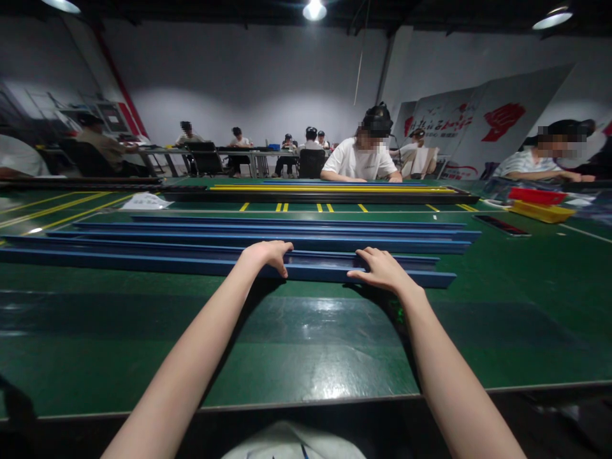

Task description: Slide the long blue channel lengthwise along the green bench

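Observation:
A long blue U-shaped channel (316,273) lies crosswise in front of me on the green table. My left hand (270,255) spans it near the middle, with the thumb on the near wall and the fingers over the far side. Farther right, my right hand (382,269) grips the same channel in a like way, thumb toward me. The far fingertips of both hands are partly hidden. Just beyond lie several more blue channels (306,236), roughly parallel to the held one.
Across the green table (335,376), yellow strips (335,189) lie by a long black profile (310,197). At right are a phone (502,225), a red tray (536,196) and a yellow tray (542,211). A co-worker (361,159) sits opposite; white paper (146,201) lies left.

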`<action>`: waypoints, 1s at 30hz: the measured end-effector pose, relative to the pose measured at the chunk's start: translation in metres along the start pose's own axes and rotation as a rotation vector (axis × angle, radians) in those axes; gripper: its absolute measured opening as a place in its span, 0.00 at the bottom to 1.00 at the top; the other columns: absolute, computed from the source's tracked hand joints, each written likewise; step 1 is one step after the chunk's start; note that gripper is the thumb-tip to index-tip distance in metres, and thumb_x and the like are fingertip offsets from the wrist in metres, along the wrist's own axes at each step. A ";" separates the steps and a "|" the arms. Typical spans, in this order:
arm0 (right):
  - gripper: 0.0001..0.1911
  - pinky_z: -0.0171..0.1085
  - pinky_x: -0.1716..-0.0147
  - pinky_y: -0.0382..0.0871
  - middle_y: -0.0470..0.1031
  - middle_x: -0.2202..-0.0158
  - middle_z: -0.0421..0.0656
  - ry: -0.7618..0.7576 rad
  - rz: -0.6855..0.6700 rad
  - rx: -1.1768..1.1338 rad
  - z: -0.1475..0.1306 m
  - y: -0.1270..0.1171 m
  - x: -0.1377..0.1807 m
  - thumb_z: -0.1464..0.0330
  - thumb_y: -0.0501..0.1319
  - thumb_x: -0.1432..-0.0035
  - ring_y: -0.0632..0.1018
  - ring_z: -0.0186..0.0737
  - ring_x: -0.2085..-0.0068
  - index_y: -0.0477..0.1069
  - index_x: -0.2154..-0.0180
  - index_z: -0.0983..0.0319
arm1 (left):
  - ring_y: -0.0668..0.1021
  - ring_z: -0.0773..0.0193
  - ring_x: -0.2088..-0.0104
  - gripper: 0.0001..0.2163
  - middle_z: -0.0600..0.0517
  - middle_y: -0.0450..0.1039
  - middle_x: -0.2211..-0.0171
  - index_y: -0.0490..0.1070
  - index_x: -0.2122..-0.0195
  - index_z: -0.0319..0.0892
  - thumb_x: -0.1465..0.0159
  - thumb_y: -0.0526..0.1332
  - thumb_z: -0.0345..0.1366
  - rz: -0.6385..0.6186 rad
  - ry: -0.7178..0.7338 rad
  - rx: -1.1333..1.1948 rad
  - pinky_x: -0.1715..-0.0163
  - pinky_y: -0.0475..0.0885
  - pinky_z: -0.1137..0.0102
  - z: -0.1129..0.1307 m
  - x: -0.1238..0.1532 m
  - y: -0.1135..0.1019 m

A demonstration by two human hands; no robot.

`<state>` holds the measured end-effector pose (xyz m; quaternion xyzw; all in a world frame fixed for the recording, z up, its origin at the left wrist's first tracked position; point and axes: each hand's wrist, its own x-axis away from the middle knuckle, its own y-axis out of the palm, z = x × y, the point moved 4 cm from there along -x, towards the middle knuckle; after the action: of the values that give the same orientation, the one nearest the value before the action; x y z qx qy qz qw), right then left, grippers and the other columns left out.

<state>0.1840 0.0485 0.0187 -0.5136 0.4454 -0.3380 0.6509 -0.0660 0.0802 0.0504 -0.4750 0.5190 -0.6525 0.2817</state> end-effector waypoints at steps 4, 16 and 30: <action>0.31 0.40 0.59 0.60 0.70 0.56 0.53 -0.004 -0.001 0.043 -0.005 0.000 -0.001 0.48 0.49 0.46 0.71 0.48 0.57 0.66 0.52 0.65 | 0.64 0.54 0.44 0.38 0.45 0.56 0.41 0.53 0.42 0.45 0.53 0.65 0.46 0.037 0.007 0.000 0.48 0.61 0.67 0.007 0.001 -0.002; 0.33 0.39 0.59 0.61 0.70 0.55 0.53 -0.005 0.018 0.053 -0.008 0.001 -0.002 0.47 0.48 0.46 0.71 0.48 0.56 0.65 0.52 0.67 | 0.64 0.51 0.45 0.38 0.41 0.57 0.42 0.52 0.41 0.40 0.49 0.57 0.56 0.226 0.161 0.002 0.48 0.59 0.63 0.038 -0.016 0.016; 0.34 0.42 0.60 0.60 0.71 0.59 0.54 -0.057 0.113 0.088 -0.003 0.011 -0.006 0.45 0.46 0.47 0.70 0.49 0.58 0.65 0.55 0.67 | 0.70 0.50 0.51 0.41 0.43 0.66 0.49 0.58 0.42 0.44 0.52 0.53 0.65 0.362 0.183 -0.047 0.54 0.64 0.66 0.030 -0.022 0.019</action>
<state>0.1791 0.0553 0.0095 -0.4677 0.4397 -0.3053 0.7033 -0.0324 0.0808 0.0262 -0.3191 0.6345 -0.6192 0.3349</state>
